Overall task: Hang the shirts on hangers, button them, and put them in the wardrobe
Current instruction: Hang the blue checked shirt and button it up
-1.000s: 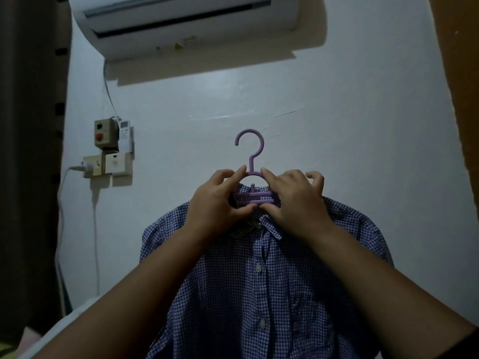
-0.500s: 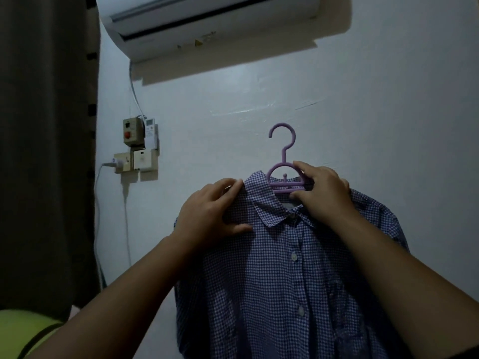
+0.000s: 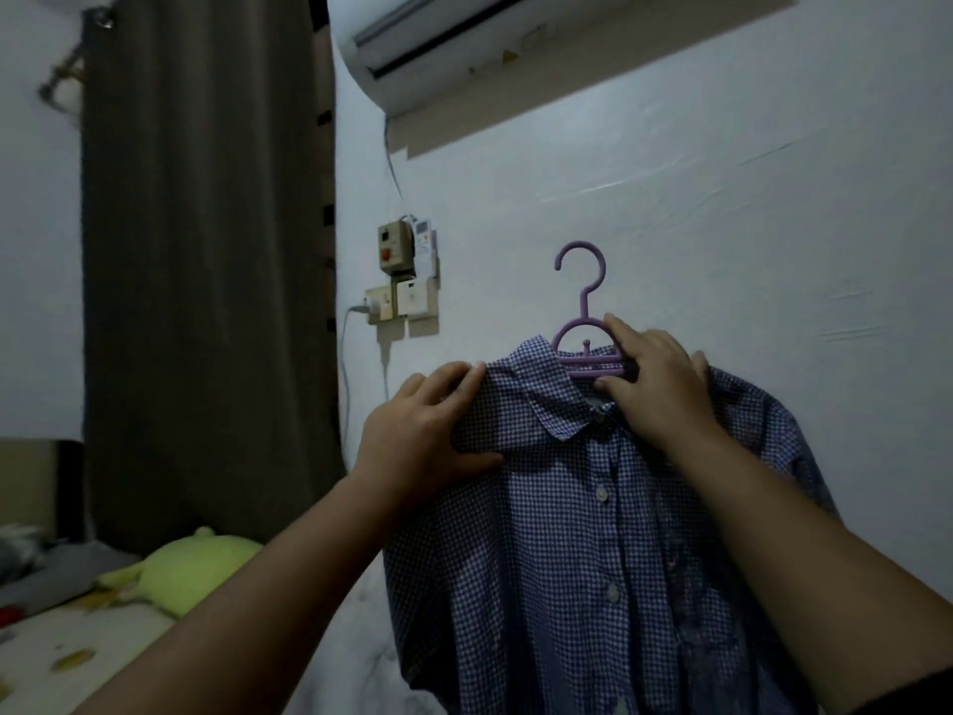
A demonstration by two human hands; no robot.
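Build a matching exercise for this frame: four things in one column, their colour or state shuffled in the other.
Things:
1. hanger
2. left hand
3. plush toy
4. curtain

States:
A. green, lying on the bed
B. purple, held by the right hand
C. dark, hanging left of the wall
D. gripping the shirt at its shoulder

Pairs: 1-B, 2-D, 3-A, 4-C

Right hand (image 3: 655,384) grips purple hanger (image 3: 585,348) at its bar, hook above the grip. Left hand (image 3: 428,436) pinches checked shirt (image 3: 567,559) at the shoulder, left of the grip. Buttoned front hangs below.
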